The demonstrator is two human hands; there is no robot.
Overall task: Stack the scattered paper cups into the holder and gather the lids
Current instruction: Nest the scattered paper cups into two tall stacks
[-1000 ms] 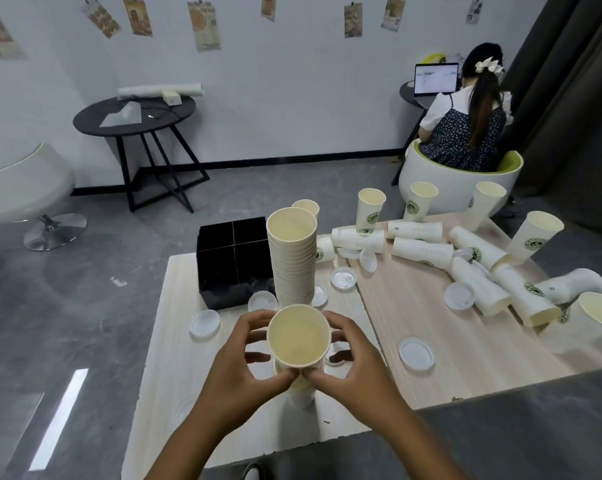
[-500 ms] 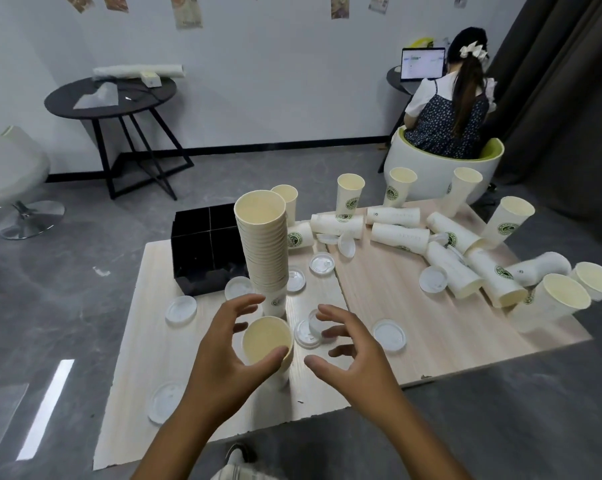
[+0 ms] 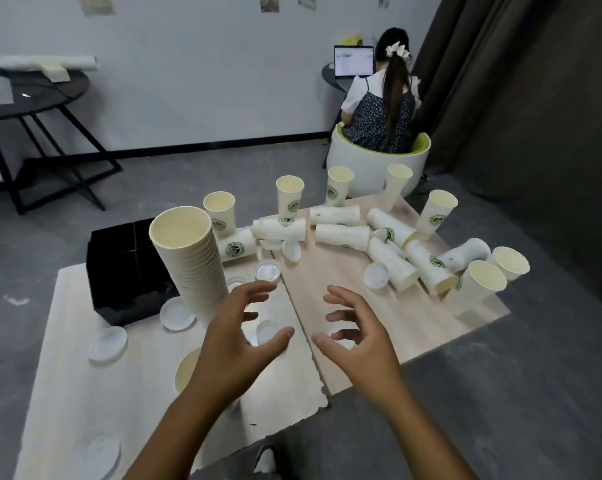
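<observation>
A tall stack of nested paper cups (image 3: 192,261) stands on the wooden table (image 3: 334,282), beside the black divided holder (image 3: 122,268). A single cup (image 3: 185,374) stands near the front edge, mostly hidden behind my left hand (image 3: 237,341). Both my left hand and my right hand (image 3: 355,337) hover over the table with fingers spread and loosely curved, holding nothing. Several cups (image 3: 393,258) stand or lie scattered across the far right half. White lids (image 3: 107,344) lie around the stack and under my hands.
The table's front edge is jagged near my wrists. A person sits in a white tub chair (image 3: 375,161) behind the table, facing a laptop. A round black side table (image 3: 32,95) stands at the far left. A dark curtain hangs on the right.
Both hands have let go of the single cup, which now stands on the table by my left wrist. The hands have moved forward and opened. The camera has shifted closer to the table.
</observation>
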